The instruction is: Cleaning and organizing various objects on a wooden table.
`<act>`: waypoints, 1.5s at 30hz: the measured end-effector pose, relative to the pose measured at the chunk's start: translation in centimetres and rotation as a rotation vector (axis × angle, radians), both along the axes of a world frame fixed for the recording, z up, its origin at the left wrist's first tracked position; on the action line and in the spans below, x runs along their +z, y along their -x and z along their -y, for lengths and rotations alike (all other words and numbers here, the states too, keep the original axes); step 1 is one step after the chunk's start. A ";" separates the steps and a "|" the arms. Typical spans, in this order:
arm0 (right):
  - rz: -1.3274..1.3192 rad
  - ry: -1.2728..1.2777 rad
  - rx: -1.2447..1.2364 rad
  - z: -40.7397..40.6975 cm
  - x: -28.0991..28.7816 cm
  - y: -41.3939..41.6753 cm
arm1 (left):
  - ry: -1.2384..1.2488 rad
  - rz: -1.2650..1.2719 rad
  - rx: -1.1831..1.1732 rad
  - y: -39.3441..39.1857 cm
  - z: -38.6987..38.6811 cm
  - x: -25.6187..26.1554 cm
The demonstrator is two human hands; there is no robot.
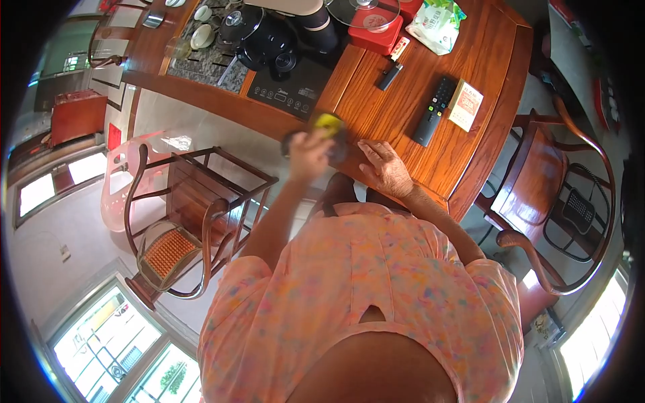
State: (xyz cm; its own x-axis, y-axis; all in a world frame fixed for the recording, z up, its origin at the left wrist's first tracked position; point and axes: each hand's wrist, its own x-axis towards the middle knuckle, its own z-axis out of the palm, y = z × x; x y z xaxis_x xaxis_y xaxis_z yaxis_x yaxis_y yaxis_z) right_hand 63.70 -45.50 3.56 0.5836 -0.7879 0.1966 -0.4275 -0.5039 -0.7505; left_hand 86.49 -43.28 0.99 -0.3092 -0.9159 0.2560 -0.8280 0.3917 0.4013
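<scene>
My left hand [308, 153] is blurred at the front edge of the wooden table [403, 113]. Its fingers close on a blurred yellow and dark object [328, 126]; what it is cannot be told. My right hand [385, 169] lies palm down at the table edge with its fingers apart, holding nothing. Beyond the hands are a black induction cooktop [284, 90], a black remote control [433, 111] and a small box bearing writing [466, 106]. A small dark stick-like object [390, 76] lies farther back.
A black kettle [269, 43], white cups [202, 36], red tins [375, 30] and a white and green plastic bag [437, 26] stand at the back. A wooden armchair [186, 201] is at the left, another [534, 176] at the right. A pink plastic chair [113, 199] stands farther left.
</scene>
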 end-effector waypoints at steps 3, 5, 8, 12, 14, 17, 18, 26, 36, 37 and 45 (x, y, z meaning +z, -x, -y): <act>0.003 0.029 0.022 0.0 0.4 -0.8 | -0.034 -0.052 0.246 -1.5 0.0 -0.2; 0.031 0.063 -0.031 -0.2 0.4 -1.2 | 0.049 0.028 0.376 2.1 -1.4 -0.6; 0.027 0.094 -0.143 -0.8 -0.4 -0.7 | -0.093 -0.067 0.027 8.0 -3.4 -2.2; -0.002 0.086 -0.166 -0.6 -0.5 0.3 | -0.057 -0.022 -0.155 7.0 -2.2 -1.4; 0.013 0.061 -0.159 -0.4 -0.4 0.0 | -0.134 0.041 0.149 3.9 -1.0 0.6; 0.041 0.027 -0.120 -0.9 0.1 -0.8 | -0.145 -0.032 0.304 -0.6 -1.2 -0.4; 0.059 0.024 -0.097 -0.8 0.2 -1.2 | -0.063 0.005 0.355 -0.3 -1.7 -1.1; 0.057 0.111 -0.075 -0.7 -0.9 -3.1 | -0.244 0.000 -0.014 5.6 -3.4 -1.3; -0.021 0.174 -0.191 3.1 -1.4 -6.8 | -0.192 -0.058 0.528 -7.2 2.8 1.9; -0.027 0.179 -0.195 3.7 -1.5 -7.0 | -0.189 -0.065 0.523 -7.5 3.5 2.2; 0.143 -0.168 -0.322 6.6 -0.7 -10.6 | -0.912 -1.261 0.652 -7.5 9.3 3.8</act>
State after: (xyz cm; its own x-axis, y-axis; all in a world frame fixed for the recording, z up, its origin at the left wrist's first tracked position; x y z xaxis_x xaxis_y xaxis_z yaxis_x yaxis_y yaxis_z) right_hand 74.29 -52.05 2.85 0.2769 -0.9546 0.1100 -0.4293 -0.2254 -0.8746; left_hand 94.01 -52.58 4.82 0.1234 -0.7777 -0.6164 0.2436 -0.5784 0.7785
